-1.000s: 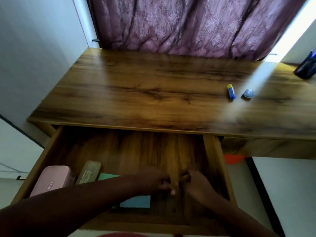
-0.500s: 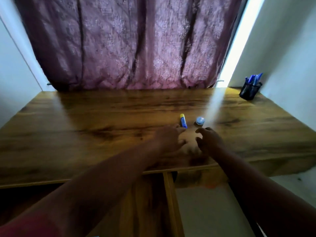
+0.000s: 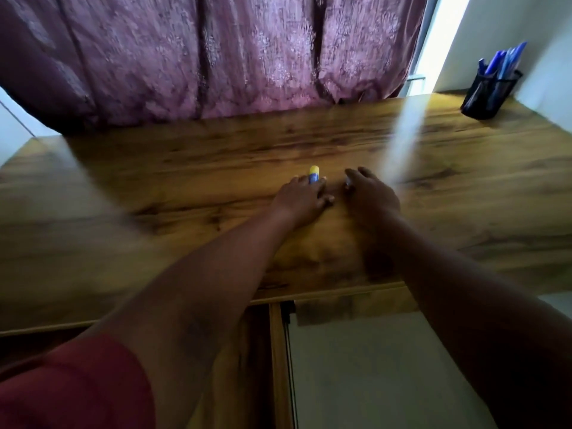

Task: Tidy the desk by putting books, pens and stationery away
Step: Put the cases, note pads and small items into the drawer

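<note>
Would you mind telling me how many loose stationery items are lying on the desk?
2: a glue stick under the left hand, and a small item, mostly hidden, under the right hand.

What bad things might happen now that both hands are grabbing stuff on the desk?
The glue stick is round, with only its yellow end showing past the left hand; it might roll away if the grip slips. The right hand hides the small thing under it, so it may get nudged instead of caught. The drawer below looks open, and an arm could bump its side.
</note>
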